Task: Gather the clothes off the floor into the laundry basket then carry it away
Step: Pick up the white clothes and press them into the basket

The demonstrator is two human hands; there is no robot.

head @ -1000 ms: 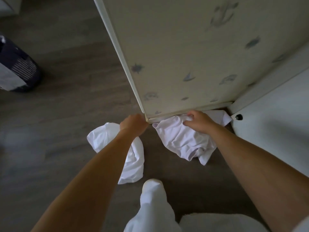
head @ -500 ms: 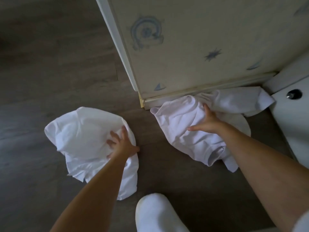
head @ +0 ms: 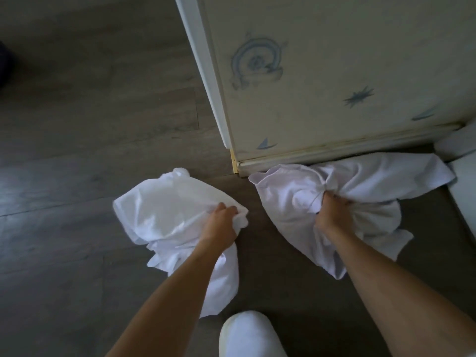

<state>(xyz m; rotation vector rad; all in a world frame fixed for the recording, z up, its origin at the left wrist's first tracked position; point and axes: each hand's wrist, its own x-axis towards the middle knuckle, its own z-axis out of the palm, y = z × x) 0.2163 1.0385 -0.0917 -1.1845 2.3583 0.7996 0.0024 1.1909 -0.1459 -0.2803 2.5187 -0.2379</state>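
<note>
Two white garments lie on the dark wood floor in the head view. The left white garment [head: 164,215] is crumpled in front of the wall's corner, and my left hand [head: 221,224] is closed on its right edge, bunching the cloth. The right white garment [head: 365,184] is spread along the skirting board, and my right hand [head: 328,215] is clenched in a fold at its middle. No laundry basket shows in this view.
A papered wall [head: 334,73] with faint blue prints rises just behind the clothes, with a white trim edge [head: 206,81]. A white panel [head: 466,191] stands at the far right. My white-clad knee [head: 247,333] is at the bottom. Dark wood floor [head: 77,150] stretches left.
Both hands went from resting with fingers spread on the garments to closing on them, bunching the cloth. The view has moved closer to the floor.
</note>
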